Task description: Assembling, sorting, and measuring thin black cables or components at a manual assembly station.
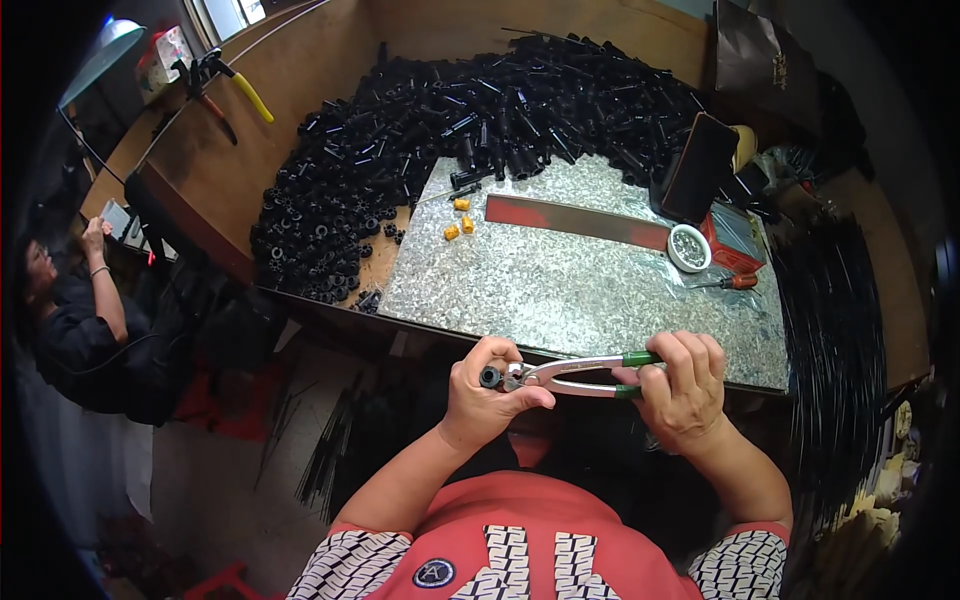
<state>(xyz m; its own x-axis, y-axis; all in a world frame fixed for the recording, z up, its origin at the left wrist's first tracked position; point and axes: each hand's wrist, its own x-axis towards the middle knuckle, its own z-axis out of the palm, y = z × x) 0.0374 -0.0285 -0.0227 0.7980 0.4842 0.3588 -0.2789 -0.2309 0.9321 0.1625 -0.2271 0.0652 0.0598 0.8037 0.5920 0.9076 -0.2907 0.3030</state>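
Note:
My left hand (475, 405) is closed around a small black cylindrical part (489, 377), whose round hollow end shows between thumb and fingers. In my right hand (685, 395) are the green-handled end-cutting pincers (588, 366), gripped by both handles. The metal jaws meet the black part right at my left fingertips; whether they bite into it is hidden by the fingers. Both hands are held just in front of the near edge of the speckled stone slab (480, 290).
A heap of black plastic parts (430, 130) covers the table's back and left. On the slab are yellow pieces (466, 226), a flat metal strip (570, 221), a white bowl (689, 248), a screwdriver (735, 283) and an upright phone (699, 165). Black rods (830, 340) lie right; a person (90, 320) sits left.

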